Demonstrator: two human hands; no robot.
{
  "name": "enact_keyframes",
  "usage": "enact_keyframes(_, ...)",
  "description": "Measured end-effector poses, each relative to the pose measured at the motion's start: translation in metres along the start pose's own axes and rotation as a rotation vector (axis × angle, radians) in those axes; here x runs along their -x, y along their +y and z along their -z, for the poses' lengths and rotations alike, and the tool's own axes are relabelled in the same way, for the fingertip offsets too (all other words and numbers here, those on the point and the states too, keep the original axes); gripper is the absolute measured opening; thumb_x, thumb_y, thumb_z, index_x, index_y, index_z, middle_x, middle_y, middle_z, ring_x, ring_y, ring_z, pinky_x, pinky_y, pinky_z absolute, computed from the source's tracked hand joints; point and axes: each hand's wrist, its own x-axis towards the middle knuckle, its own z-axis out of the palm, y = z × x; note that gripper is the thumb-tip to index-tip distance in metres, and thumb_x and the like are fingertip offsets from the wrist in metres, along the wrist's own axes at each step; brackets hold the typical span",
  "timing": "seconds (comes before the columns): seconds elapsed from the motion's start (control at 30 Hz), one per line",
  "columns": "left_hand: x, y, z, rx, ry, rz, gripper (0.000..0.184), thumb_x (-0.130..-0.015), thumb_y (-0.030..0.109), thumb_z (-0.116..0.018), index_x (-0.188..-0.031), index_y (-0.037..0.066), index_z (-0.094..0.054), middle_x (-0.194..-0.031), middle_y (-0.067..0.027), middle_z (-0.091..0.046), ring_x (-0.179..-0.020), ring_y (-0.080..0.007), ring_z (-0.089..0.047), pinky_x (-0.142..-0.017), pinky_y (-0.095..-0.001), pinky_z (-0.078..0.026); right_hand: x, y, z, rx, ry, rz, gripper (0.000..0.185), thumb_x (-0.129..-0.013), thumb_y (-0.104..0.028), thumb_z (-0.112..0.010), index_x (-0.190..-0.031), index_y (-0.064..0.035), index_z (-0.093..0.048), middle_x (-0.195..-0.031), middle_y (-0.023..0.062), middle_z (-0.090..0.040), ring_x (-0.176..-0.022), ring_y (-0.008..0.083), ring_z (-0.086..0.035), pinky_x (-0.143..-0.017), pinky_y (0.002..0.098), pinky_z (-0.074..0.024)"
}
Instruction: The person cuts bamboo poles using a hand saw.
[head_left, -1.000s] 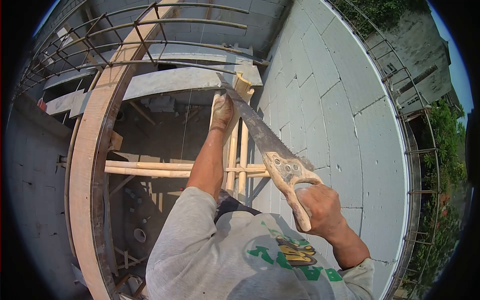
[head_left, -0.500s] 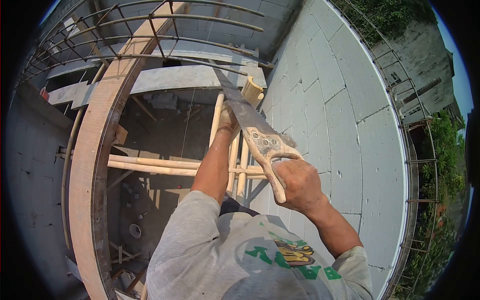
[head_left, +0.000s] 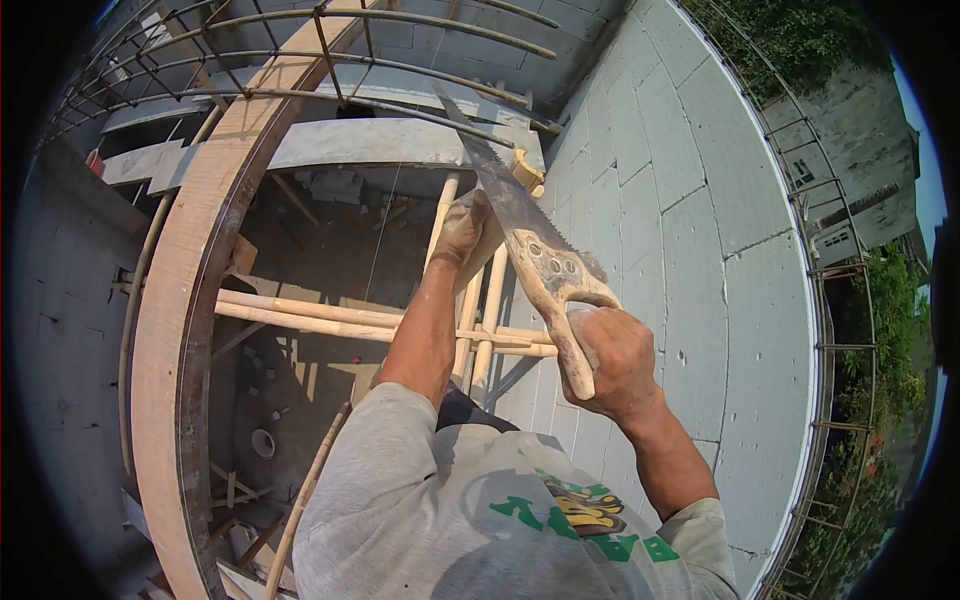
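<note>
Nearest is the person's grey shirt (head_left: 400,500), with green lettering on its front. One long pole (head_left: 305,500) leans beside the left sleeve. Just ahead, the right hand (head_left: 615,362) is wrapped tightly round the handle of one handsaw (head_left: 520,205), which has three screws in the handle. The blade slants up and leftward, its teeth on the right edge, passing in front of a bamboo length (head_left: 527,175); whether it cuts in cannot be told. The left hand (head_left: 461,228) grips this length just beside the blade, which partly hides it.

One upright pole (head_left: 444,212) stands just left of that hand. Below, two roughly level poles (head_left: 330,318) cross two upright ones (head_left: 490,315). One thick timber beam (head_left: 215,230) runs along the left side, and a pale block wall (head_left: 690,300) rises on the right. Ahead, at least four long rods (head_left: 470,33) of a steel cage reach over grey boards (head_left: 370,143).

On the floor far below sits one round white container (head_left: 253,442); its contents are too small to make out. Greenery (head_left: 895,310) grows beyond the wall.
</note>
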Motion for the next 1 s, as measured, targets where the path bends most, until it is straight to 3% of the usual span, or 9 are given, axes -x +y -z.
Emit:
enact_keyframes(0.23,0.018,0.062,-0.023,0.012,0.031,-0.028,0.082,-0.078,0.073,-0.066,-0.120,0.003,-0.066,-0.109,-0.0041,-0.067,-0.103,-0.0128,-0.058,-0.092,-0.0269,-0.044,0.016,0.016,0.014,-0.016,0.010,0.032,0.021,-0.069,0.004,-0.068,-0.088,-0.0003,-0.062,-0.073,0.0107,-0.059,-0.058,0.0306,-0.059,-0.054,0.0396,-0.0482)
enact_keyframes(0.33,0.014,0.052,-0.019,0.029,0.001,-0.064,0.063,-0.090,0.058,-0.067,-0.122,0.004,-0.065,-0.117,0.0004,-0.065,-0.109,-0.0097,-0.053,-0.097,-0.0276,-0.041,0.025,0.020,0.012,-0.006,0.027,0.035,0.022,-0.069,0.005,-0.067,-0.089,-0.0003,-0.062,-0.073,0.0102,-0.058,-0.058,0.0298,-0.059,-0.052,0.0390,-0.0478)
enact_keyframes(0.43,0.016,0.053,-0.024,0.201,-0.005,-0.047,0.062,-0.090,0.054,-0.069,-0.125,0.004,-0.063,-0.119,0.0010,-0.065,-0.111,-0.0091,-0.054,-0.099,-0.0255,-0.040,0.027,0.018,0.011,-0.024,0.052,-0.012,0.017,-0.066,-0.003,-0.071,-0.080,-0.0022,-0.061,-0.065,0.0114,-0.056,-0.055,0.0313,-0.057,-0.054,0.0399,-0.0481)
enact_keyframes(0.63,0.020,0.057,-0.024,0.254,0.050,0.015,0.052,-0.093,0.039,-0.071,-0.128,0.003,-0.060,-0.116,-0.0016,-0.067,-0.110,-0.0084,-0.058,-0.098,-0.0251,-0.042,0.032,0.018,0.008,-0.094,0.073,0.006,0.018,-0.067,-0.003,-0.071,-0.082,-0.0014,-0.061,-0.065,0.0109,-0.056,-0.054,0.0300,-0.057,-0.053,0.0392,-0.0479)
enact_keyframes(0.73,0.018,0.052,-0.025,0.360,0.117,0.011,0.034,-0.094,0.033,-0.071,-0.115,0.007,-0.067,-0.106,0.0001,-0.068,-0.101,-0.0083,-0.060,-0.092,-0.0231,-0.045,0.038,0.017,0.010,-0.062,0.012,0.019,0.024,-0.067,0.006,-0.067,-0.090,-0.0006,-0.063,-0.071,0.0093,-0.058,-0.057,0.0274,-0.058,-0.052,0.0382,-0.0475)
enact_keyframes(0.83,0.015,0.046,-0.014,0.377,0.111,0.069,0.023,-0.095,0.023,-0.064,-0.111,0.006,-0.068,-0.104,-0.0014,-0.068,-0.098,-0.0110,-0.061,-0.092,-0.0251,-0.044,0.039,0.011,0.010,-0.102,0.025,0.009,0.024,-0.067,0.005,-0.067,-0.089,-0.0008,-0.063,-0.071,0.0092,-0.057,-0.056,0.0271,-0.057,-0.052,0.0381,-0.0473)
enact_keyframes(1.0,0.012,0.043,-0.010,0.451,0.093,0.073,0.022,-0.096,0.017,-0.054,-0.110,0.004,-0.065,-0.103,-0.0045,-0.068,-0.095,-0.0140,-0.063,-0.090,-0.0274,-0.046,0.045,0.005,0.011,-0.112,0.023,-0.025,0.022,-0.067,0.005,-0.068,-0.088,-0.0008,-0.063,-0.071,0.0094,-0.057,-0.056,0.0273,-0.057,-0.052,0.0380,-0.0476)
